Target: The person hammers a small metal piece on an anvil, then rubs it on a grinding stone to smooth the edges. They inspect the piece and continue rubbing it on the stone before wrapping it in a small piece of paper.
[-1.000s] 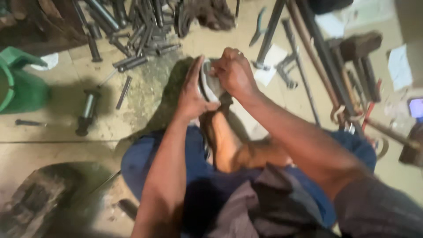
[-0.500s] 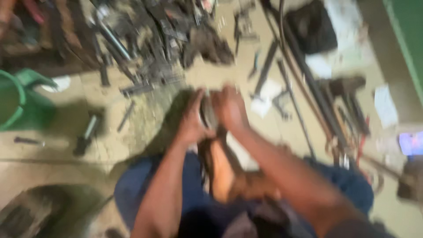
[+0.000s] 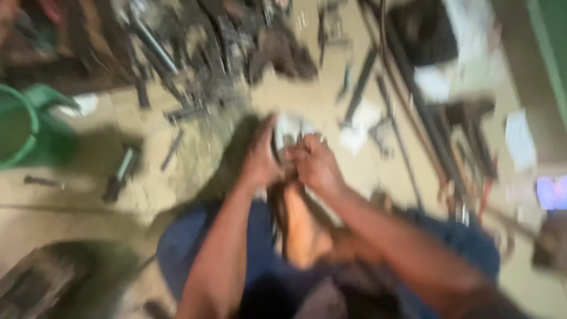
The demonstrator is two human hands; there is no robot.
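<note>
A lit screen [image 3: 553, 192], a small rectangle glowing pale blue and violet, lies at the right edge of the frame, cut off by the border. Above it, on the sandy floor at centre right, rests a whitish rectangular paper slip [image 3: 520, 140], tilted. At upper right, a crumpled white wrapper or bag [image 3: 458, 71] sits against a dark bundle. A smaller white scrap [image 3: 360, 127] lies near the frame's centre. Motion blur hides any finer detail.
</note>
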